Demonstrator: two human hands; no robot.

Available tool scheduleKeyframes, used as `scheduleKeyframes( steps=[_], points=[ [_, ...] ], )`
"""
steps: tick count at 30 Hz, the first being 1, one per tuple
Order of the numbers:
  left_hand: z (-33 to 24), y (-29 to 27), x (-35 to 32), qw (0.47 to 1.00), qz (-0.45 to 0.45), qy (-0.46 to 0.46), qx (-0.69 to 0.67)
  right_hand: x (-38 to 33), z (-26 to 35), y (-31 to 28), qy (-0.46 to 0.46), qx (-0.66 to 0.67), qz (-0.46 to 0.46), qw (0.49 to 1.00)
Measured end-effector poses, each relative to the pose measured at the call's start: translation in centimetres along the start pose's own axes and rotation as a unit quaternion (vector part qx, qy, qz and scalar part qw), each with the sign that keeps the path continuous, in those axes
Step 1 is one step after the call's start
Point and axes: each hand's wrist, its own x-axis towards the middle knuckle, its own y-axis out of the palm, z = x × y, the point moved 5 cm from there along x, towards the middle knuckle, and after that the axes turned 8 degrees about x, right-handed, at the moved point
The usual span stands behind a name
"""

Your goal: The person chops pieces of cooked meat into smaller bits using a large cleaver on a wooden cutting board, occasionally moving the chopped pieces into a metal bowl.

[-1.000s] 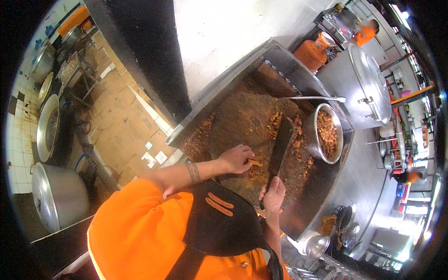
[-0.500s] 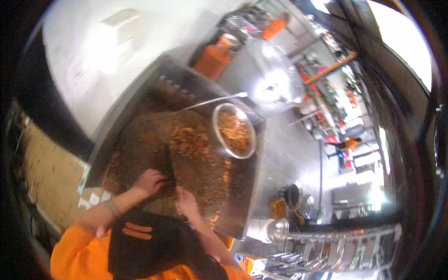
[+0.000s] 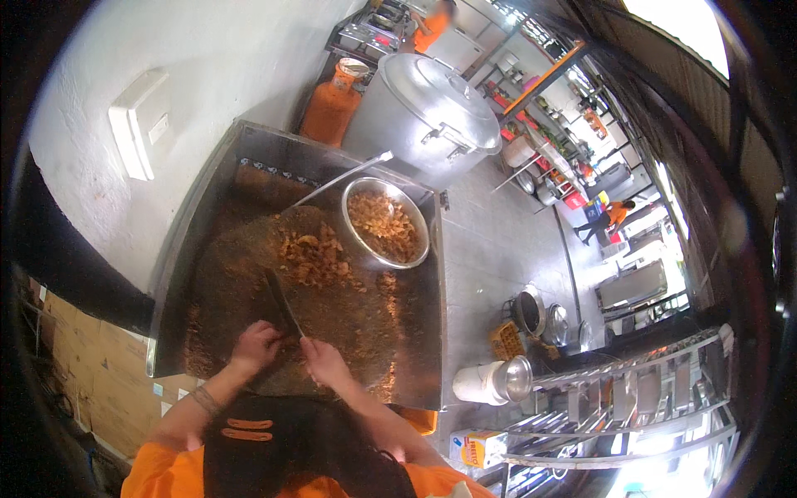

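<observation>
My right hand (image 3: 322,362) grips the handle of a broad, dark-bladed knife (image 3: 284,300), whose blade points away from me over a brown chopping surface (image 3: 344,311). Just left of the blade is my left hand (image 3: 257,344), its fingers curled in; whether they hold anything cannot be made out. Beyond the knife's tip lies a heap of chopped, browned meat-like pieces (image 3: 315,257). A round metal bowl (image 3: 404,265) at the far right of the surface holds more of these pieces. Fine brown crumbs cover the surface around both hands.
A metal-walled station (image 3: 166,274) encloses the surface. A long metal handle (image 3: 340,178) slants up behind the heap. Beyond stand a large lidded pot (image 3: 407,116) and an orange gas cylinder (image 3: 332,108). A white bucket (image 3: 477,383) and metal rack (image 3: 614,432) are at right; two people work far off.
The view has shifted and sharpened, so the station sits farther left and more of the background shows. The right hand keeps its hold on the knife, and the left stays beside the blade.
</observation>
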Motion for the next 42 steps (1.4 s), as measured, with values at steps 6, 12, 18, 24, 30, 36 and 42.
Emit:
scheduleKeyframes(
  steps=[6, 12, 18, 24, 30, 36, 42],
  points=[
    [-0.6, -0.6, -0.5, 0.998, 0.026, -0.046, -0.032, -2.0, 0.9, -0.2, -0.129, -0.023, -0.058, 0.99],
    [0.2, 0.4, 0.0, 0.999, 0.028, 0.012, 0.025, 0.0, -0.8, 0.5, 0.049, 0.055, -0.004, 0.997],
    [0.3, -0.4, -1.4, 0.998, -0.03, 0.047, -0.002, -3.4, 2.0, 0.5, -0.102, 0.117, -0.011, 0.988],
    [0.5, 0.1, -1.1, 0.999, 0.028, 0.036, 0.03, -0.6, -0.3, 1.7, -0.004, 0.061, 0.005, 0.998],
    [1.3, 0.5, -1.6, 1.0, -0.013, 0.021, -0.004, -3.4, 3.1, 1.0, -0.116, 0.113, 0.008, 0.987],
    [0.6, 0.1, -1.2, 0.996, 0.03, 0.059, 0.054, 0.1, -0.7, 2.3, -0.006, 0.059, 0.03, 0.998],
    [1.3, -0.2, -1.9, 0.999, -0.017, 0.035, 0.015, -2.8, 2.4, 1.8, -0.091, 0.099, 0.011, 0.991]
  ],
)
